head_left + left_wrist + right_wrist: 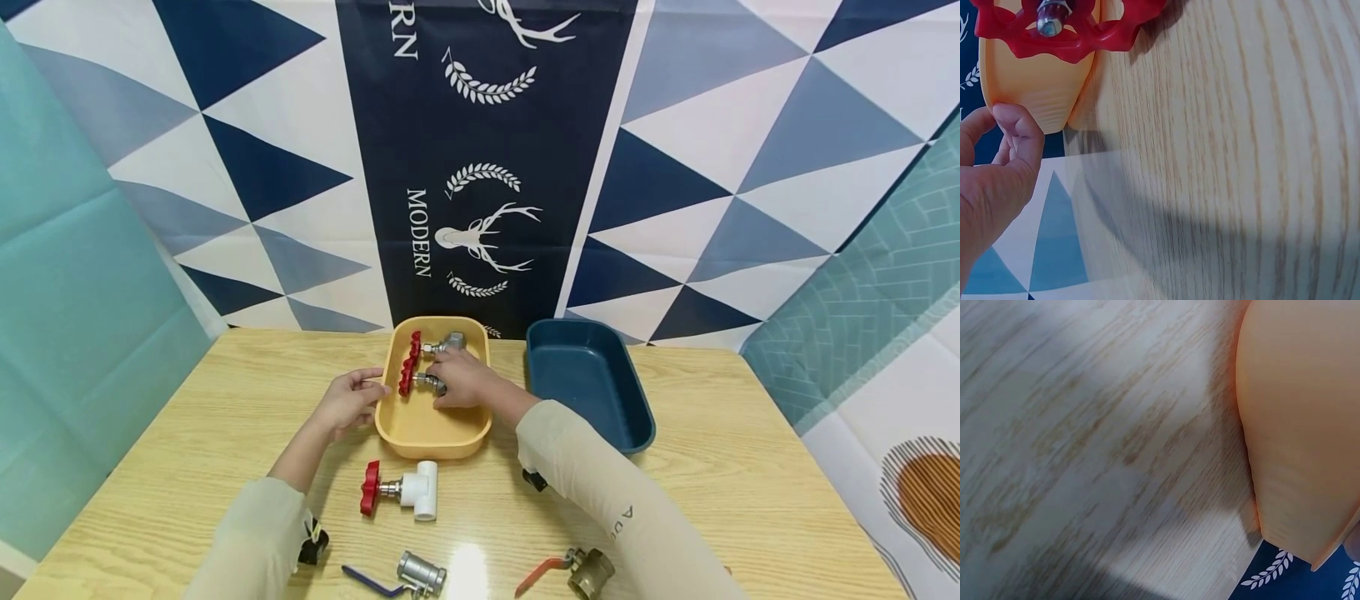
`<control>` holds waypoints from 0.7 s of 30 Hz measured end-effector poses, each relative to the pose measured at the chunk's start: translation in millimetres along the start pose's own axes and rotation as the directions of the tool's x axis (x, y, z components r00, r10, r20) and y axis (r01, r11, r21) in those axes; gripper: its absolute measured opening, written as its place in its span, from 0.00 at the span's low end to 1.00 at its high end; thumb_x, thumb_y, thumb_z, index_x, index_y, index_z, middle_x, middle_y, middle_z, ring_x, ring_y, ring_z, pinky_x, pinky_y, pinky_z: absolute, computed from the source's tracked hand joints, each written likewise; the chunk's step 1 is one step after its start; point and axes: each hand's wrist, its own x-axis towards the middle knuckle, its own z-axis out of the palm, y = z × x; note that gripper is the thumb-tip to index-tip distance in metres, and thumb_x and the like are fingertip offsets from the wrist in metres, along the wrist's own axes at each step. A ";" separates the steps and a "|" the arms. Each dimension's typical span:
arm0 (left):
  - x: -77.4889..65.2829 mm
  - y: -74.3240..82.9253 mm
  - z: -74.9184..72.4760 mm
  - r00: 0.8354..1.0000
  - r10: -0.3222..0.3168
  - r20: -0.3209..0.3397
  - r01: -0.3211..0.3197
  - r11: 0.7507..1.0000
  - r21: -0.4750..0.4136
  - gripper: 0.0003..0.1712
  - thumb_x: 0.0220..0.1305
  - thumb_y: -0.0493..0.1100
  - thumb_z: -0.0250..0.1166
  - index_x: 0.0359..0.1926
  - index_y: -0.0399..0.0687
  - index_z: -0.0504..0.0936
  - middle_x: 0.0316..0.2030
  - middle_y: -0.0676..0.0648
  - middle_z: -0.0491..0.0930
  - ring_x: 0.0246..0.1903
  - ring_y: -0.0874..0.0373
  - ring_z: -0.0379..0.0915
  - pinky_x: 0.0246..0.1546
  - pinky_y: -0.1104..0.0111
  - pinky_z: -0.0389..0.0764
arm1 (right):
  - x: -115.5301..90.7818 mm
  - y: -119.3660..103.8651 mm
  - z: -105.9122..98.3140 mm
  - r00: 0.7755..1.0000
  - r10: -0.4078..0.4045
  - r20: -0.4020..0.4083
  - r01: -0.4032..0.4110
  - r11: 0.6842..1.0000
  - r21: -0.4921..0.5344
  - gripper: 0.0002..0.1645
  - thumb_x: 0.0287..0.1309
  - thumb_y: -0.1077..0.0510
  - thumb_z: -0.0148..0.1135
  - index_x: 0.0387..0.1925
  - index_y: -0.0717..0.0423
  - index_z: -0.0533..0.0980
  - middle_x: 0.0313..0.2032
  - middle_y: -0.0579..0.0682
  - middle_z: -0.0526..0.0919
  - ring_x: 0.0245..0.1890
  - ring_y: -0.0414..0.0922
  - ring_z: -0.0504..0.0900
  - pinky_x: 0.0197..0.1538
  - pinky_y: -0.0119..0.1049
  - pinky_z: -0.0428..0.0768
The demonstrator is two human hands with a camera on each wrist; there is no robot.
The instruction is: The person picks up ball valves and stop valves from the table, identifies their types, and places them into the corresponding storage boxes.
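Note:
A yellow plastic tray (431,433) stands at the back of the table with two red-wheeled metal valves inside. The farther valve (452,341) lies near the tray's far end, its wheel toward the left wall. Reaching in from the right, my right hand (467,382) holds the nearer valve (423,380) between thumb and fingers, covering part of its body. My left hand (349,402) pinches the tray's left rim, thumb at the edge; the left wrist view also shows these fingers (1019,125) there. In the right wrist view, the tray's outer wall (1297,425) hides most of the right hand.
A dark blue tray (592,387) stands to the right. In front of the yellow tray lies a white tee valve with a red wheel (420,490). Closer are a blue-handled ball valve (420,573) and a brass ball valve with a red lever (591,573). A patterned cloth hangs behind.

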 end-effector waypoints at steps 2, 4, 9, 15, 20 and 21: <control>-0.5 0.6 0.3 1.000 0.003 -0.003 -0.003 1.000 -0.001 0.30 0.64 0.37 0.57 0.65 0.37 0.62 0.39 0.48 0.72 0.29 0.60 0.73 0.25 0.74 0.75 | -0.3 -0.4 -0.4 1.000 0.002 -0.006 -0.002 1.000 -0.022 0.31 0.48 0.41 0.68 0.52 0.50 0.77 0.50 0.48 0.76 0.53 0.46 0.69 0.60 0.42 0.67; -1.0 1.2 0.5 1.000 0.003 -0.004 -0.003 1.000 -0.001 0.30 0.63 0.37 0.57 0.65 0.37 0.62 0.39 0.48 0.72 0.29 0.60 0.73 0.25 0.74 0.74 | -0.7 -0.7 -0.6 1.000 0.007 -0.010 -0.007 0.999 -0.035 0.31 0.48 0.41 0.67 0.52 0.49 0.77 0.50 0.47 0.76 0.54 0.45 0.69 0.60 0.44 0.66; -2.1 2.3 1.1 1.000 0.004 -0.004 -0.004 1.000 -0.007 0.30 0.63 0.37 0.57 0.65 0.37 0.61 0.39 0.48 0.72 0.30 0.60 0.73 0.25 0.74 0.75 | -1.3 -0.9 -0.7 1.000 0.018 -0.018 -0.019 0.999 -0.027 0.31 0.47 0.41 0.68 0.52 0.48 0.77 0.50 0.46 0.76 0.55 0.45 0.68 0.60 0.44 0.66; -1.6 2.1 1.9 1.000 0.008 -0.010 -0.008 1.000 -0.011 0.30 0.63 0.37 0.57 0.65 0.37 0.62 0.39 0.47 0.72 0.29 0.60 0.73 0.24 0.74 0.75 | -0.5 -0.5 -1.5 0.999 0.045 -0.016 -0.045 0.999 0.006 0.33 0.46 0.40 0.69 0.54 0.46 0.76 0.53 0.47 0.75 0.56 0.45 0.68 0.60 0.46 0.66; -2.0 1.4 3.4 1.000 0.009 -0.014 -0.009 1.000 -0.006 0.30 0.62 0.36 0.57 0.64 0.36 0.62 0.39 0.46 0.72 0.30 0.59 0.74 0.25 0.74 0.75 | -1.9 -0.4 -3.2 0.997 0.067 -0.024 -0.066 0.996 0.062 0.35 0.47 0.38 0.68 0.56 0.45 0.75 0.57 0.48 0.74 0.59 0.47 0.67 0.64 0.48 0.64; -2.5 1.7 3.6 1.000 0.006 -0.014 -0.007 1.000 -0.003 0.30 0.63 0.37 0.57 0.65 0.36 0.62 0.39 0.46 0.72 0.31 0.59 0.74 0.25 0.74 0.75 | -2.9 -0.1 -3.4 0.997 0.067 -0.034 -0.064 0.995 0.071 0.34 0.47 0.38 0.68 0.56 0.46 0.75 0.57 0.48 0.74 0.59 0.47 0.68 0.63 0.47 0.65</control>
